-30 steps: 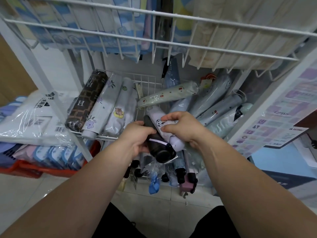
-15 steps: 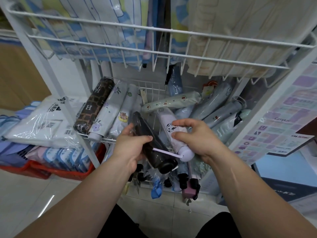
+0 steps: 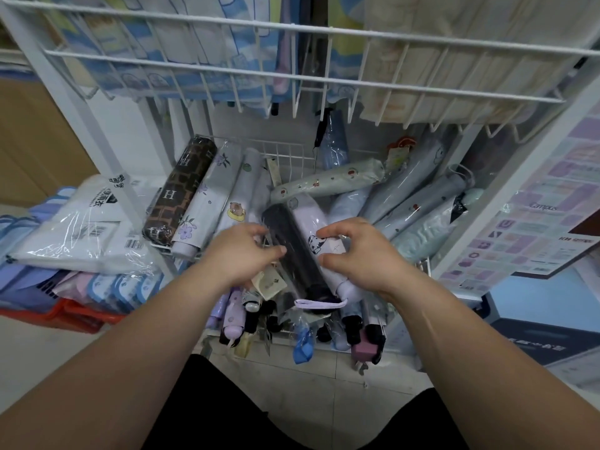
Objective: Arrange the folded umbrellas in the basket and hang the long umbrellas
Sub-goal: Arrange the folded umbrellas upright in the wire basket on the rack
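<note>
A white wire basket (image 3: 285,151) holds several folded umbrellas. On its left side a brown H-patterned umbrella (image 3: 181,190) and a white floral umbrella (image 3: 207,203) lie side by side. In the middle lie a black folded umbrella (image 3: 289,245) in clear wrap and a lilac panda umbrella (image 3: 308,219), touching each other. My left hand (image 3: 240,254) grips the black one's left side. My right hand (image 3: 360,254) curls around the lilac one near its handle. A green cherry-print umbrella (image 3: 324,181) lies crosswise behind them. Pale blue umbrellas (image 3: 418,203) are piled at the right.
An upper wire shelf (image 3: 292,76) with folded cloth hangs overhead. Umbrella handles and tags (image 3: 305,345) dangle under the basket's front edge. Bagged raincoats (image 3: 81,222) sit on a red crate (image 3: 65,313) at the left. A poster panel (image 3: 535,222) stands at the right.
The black umbrella has gone from tilted in my left hand to lying in the basket beside the lilac one. Both hands have slid along the two umbrellas.
</note>
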